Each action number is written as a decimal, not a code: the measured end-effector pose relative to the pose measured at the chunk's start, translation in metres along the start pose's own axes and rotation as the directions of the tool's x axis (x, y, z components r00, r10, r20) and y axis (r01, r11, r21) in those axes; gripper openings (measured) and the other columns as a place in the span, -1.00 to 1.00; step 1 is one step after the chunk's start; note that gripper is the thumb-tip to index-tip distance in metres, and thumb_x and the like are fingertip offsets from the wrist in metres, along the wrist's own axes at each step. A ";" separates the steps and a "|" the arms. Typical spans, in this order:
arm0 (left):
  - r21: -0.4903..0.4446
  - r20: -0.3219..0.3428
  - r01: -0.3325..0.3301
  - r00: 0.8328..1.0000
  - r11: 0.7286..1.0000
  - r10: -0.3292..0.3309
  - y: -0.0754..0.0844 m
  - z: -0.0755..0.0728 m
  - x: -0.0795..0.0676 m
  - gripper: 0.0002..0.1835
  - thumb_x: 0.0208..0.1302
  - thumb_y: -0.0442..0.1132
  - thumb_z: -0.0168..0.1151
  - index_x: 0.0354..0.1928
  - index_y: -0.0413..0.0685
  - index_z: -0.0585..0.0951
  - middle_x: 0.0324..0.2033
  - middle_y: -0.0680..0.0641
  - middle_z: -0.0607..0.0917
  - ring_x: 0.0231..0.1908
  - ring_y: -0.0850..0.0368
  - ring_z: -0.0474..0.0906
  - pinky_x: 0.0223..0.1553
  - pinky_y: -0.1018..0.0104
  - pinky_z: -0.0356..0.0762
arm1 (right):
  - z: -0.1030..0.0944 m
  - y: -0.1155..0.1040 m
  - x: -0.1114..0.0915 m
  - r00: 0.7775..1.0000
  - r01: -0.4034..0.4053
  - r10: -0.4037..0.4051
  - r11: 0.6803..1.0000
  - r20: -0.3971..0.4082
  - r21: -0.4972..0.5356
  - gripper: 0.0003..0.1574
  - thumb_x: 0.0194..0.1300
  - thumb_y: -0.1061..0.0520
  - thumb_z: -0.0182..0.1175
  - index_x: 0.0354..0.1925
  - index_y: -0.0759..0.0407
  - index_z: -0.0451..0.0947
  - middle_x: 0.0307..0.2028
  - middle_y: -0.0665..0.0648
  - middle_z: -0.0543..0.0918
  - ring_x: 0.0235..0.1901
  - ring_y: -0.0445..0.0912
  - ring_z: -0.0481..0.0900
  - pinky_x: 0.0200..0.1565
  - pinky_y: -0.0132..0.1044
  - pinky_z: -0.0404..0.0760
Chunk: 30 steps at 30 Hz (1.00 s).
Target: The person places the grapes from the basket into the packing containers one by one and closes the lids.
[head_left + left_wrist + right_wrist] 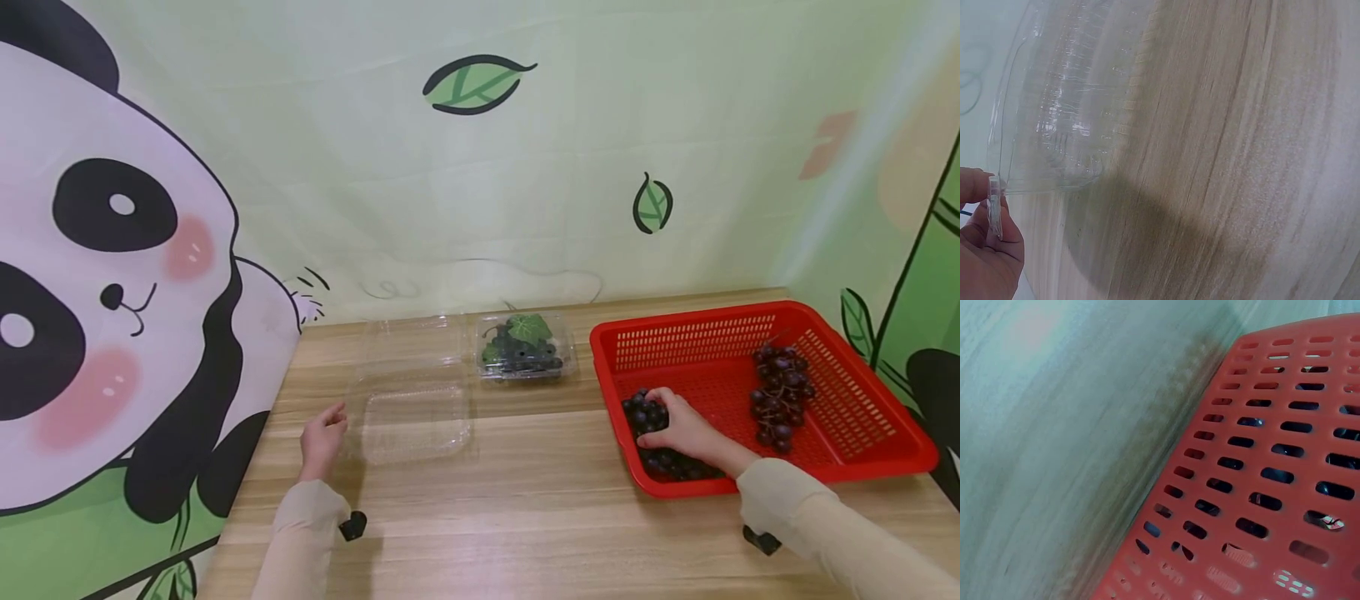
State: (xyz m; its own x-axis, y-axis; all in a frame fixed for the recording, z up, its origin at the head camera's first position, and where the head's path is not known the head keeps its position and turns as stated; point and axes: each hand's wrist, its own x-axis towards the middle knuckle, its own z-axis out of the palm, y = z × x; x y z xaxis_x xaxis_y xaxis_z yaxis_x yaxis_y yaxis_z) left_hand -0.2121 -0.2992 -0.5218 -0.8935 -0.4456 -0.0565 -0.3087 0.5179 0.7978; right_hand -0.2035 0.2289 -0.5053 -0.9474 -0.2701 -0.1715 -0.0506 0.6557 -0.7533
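At the left of the head view, my left hand (322, 440) is beside an opened clear plastic clamshell box (417, 427) lying on the table. In the left wrist view, thumb and fingers (1004, 250) pinch its clear rim. My right hand (692, 432) reaches into a red slotted basket (690, 323) and grips a bunch of dark grapes (643, 412) at its near left corner. Part of that bunch is hidden under the hand. The right wrist view shows the basket's outer wall (1260, 462), with dark grapes glimpsed through the slots.
A second bunch of purple grapes (782, 397) lies at the basket's right side. Behind the opened box's right edge stands a closed clear box (523, 360) holding dark grapes and a green leaf. A printed cloth (360, 167) hangs along the back of the wooden table (510, 508).
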 end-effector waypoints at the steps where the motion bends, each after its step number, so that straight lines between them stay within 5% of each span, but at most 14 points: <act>1: 0.001 0.001 -0.004 1.000 1.000 0.004 0.000 0.000 0.000 -0.62 0.11 -0.40 0.05 0.03 -0.22 0.50 -0.19 -0.27 0.58 -0.50 0.45 0.32 -0.51 0.55 0.28 | -0.001 0.000 0.000 1.000 0.001 -0.001 1.000 0.008 0.013 -0.08 -0.12 0.05 0.34 0.10 0.34 0.09 -0.01 0.44 0.30 -0.05 0.20 0.33 -0.04 0.09 0.33; 7: -0.002 0.003 -0.003 1.000 1.000 0.003 0.000 0.000 0.001 -0.62 0.12 -0.39 0.05 0.04 -0.21 0.49 -0.20 -0.26 0.58 -0.53 0.45 0.31 -0.53 0.54 0.28 | -0.001 0.000 0.000 0.996 -0.029 0.025 0.999 0.086 0.041 0.12 -0.10 0.03 0.32 0.26 0.32 -0.10 0.07 0.46 0.26 0.00 0.23 0.30 -0.01 0.14 0.31; 18: 0.031 -0.017 -0.010 1.000 0.999 0.010 0.001 0.001 0.000 -0.62 0.11 -0.38 0.05 0.03 -0.20 0.50 -0.20 -0.25 0.60 -0.41 0.32 0.38 -0.42 0.54 0.27 | 0.002 0.002 -0.001 0.991 0.012 -0.010 1.000 0.131 -0.018 0.21 -0.18 0.03 0.35 0.28 0.34 -0.14 0.04 0.48 0.21 -0.03 0.24 0.26 -0.05 0.14 0.30; 30: 0.025 -0.012 -0.005 1.000 1.000 0.006 0.001 0.002 -0.001 -0.62 0.13 -0.39 0.03 0.04 -0.21 0.49 -0.18 -0.28 0.59 -0.20 0.01 0.44 -0.33 0.47 0.28 | 0.003 0.005 0.000 0.989 0.048 -0.052 0.998 0.135 0.036 0.02 -0.12 0.19 0.28 0.20 0.36 -0.07 -0.01 0.45 0.29 -0.07 0.20 0.32 -0.07 0.09 0.35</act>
State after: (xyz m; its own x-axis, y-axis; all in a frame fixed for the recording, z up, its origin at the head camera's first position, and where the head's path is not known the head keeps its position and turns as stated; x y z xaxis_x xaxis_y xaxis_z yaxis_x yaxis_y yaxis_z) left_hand -0.2119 -0.2972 -0.5222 -0.8911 -0.4516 -0.0448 -0.3122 0.5385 0.7826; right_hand -0.2032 0.2301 -0.5114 -0.8921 -0.3968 -0.2160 -0.0843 0.6159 -0.7833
